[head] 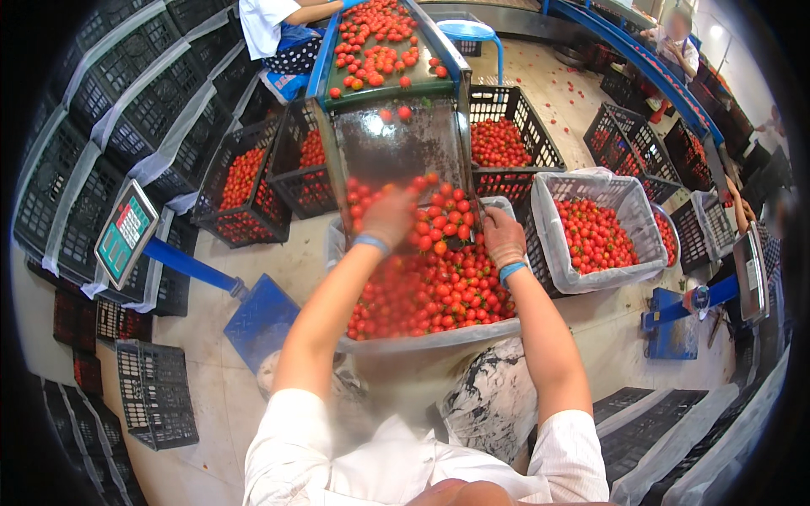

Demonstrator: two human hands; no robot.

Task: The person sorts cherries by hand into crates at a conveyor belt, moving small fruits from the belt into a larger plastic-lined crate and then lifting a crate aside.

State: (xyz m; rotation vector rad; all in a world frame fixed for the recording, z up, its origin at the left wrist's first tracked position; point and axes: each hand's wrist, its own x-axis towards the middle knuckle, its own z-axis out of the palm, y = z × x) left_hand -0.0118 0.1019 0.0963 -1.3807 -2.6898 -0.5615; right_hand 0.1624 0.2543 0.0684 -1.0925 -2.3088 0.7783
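Observation:
Both of my hands wear thin gloves with blue bands at the wrists. My left hand point(388, 218), blurred, is over small red tomatoes at the lower end of a metal chute point(398, 148); whether its fingers grip any is not clear. At the chute's right edge is my right hand point(504, 235), fingers curled on or against that edge. Below the chute stands a crate with a white liner point(436, 339), heaped with cherry tomatoes point(443, 291). Above the chute, more tomatoes lie on a green conveyor belt point(373, 85).
Black crates of tomatoes flank the chute, with a lined crate point(544, 253) at the right. A scale with a blue platform point(262, 319) stands left. Stacked black crates point(145, 95) line the left side. A person in a white top point(266, 25) is beside the belt; others are at the right.

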